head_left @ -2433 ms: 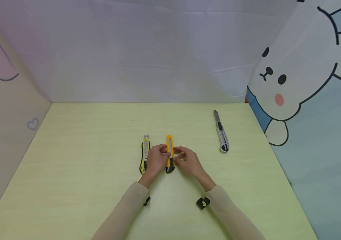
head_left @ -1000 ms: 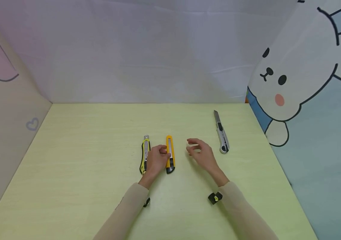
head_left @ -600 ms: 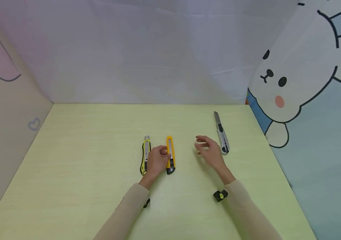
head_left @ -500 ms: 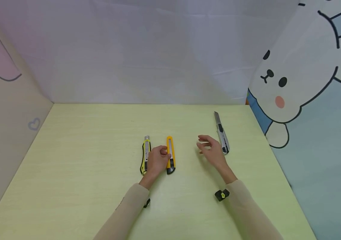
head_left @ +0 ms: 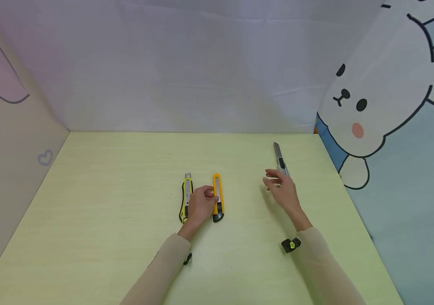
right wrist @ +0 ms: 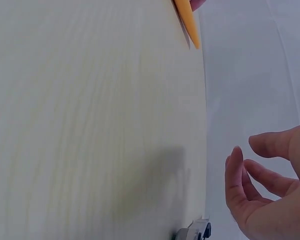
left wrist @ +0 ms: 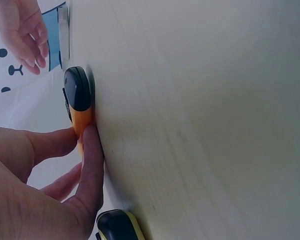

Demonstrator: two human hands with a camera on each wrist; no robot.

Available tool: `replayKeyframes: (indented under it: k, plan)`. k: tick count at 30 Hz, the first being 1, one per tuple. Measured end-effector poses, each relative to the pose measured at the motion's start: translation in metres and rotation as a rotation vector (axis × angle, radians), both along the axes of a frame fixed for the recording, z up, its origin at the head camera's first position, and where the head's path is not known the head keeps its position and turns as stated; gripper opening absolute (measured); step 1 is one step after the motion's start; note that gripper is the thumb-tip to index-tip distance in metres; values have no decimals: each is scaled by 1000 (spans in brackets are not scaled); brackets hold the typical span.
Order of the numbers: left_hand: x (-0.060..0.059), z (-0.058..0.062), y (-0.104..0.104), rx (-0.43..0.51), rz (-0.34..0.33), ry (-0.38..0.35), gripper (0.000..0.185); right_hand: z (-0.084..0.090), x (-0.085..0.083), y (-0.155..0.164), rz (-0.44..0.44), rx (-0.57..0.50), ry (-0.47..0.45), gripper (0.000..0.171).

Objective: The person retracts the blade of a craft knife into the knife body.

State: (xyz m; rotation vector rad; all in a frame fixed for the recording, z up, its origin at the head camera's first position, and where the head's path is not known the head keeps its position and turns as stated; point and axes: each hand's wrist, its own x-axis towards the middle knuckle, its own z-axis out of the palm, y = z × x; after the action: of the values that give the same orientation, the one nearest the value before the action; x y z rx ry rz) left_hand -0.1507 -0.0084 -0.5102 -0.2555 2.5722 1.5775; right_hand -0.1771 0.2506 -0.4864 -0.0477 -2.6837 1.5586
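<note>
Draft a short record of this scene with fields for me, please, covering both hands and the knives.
left hand: fingertips touching the orange knife; firmness of hold unclear
right hand: holding nothing, fingers loosely bent, partly hiding the silver knife in the head view
orange knife: lying right of the yellow knife, apart from it
yellow knife: lower end partly hidden by the left hand
silver knife: far right of the three, blade extended, slanted
surface: pale table
backdrop: pale fabric, cartoon animal at right
</note>
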Motion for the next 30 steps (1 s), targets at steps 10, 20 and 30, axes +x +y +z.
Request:
replayKeyframes:
  k: [10,20,30]
  plan:
    - [-1,4,0,-12,3,-17,33,1,-4,14,-52,55,1,36]
    - [-1,2,1,-16,1,-7,33,-1,-6,25,-115,51,-5,37]
    - [0,2,1,-16,6,-2,33,2,-5,37,-167,73,-12,37]
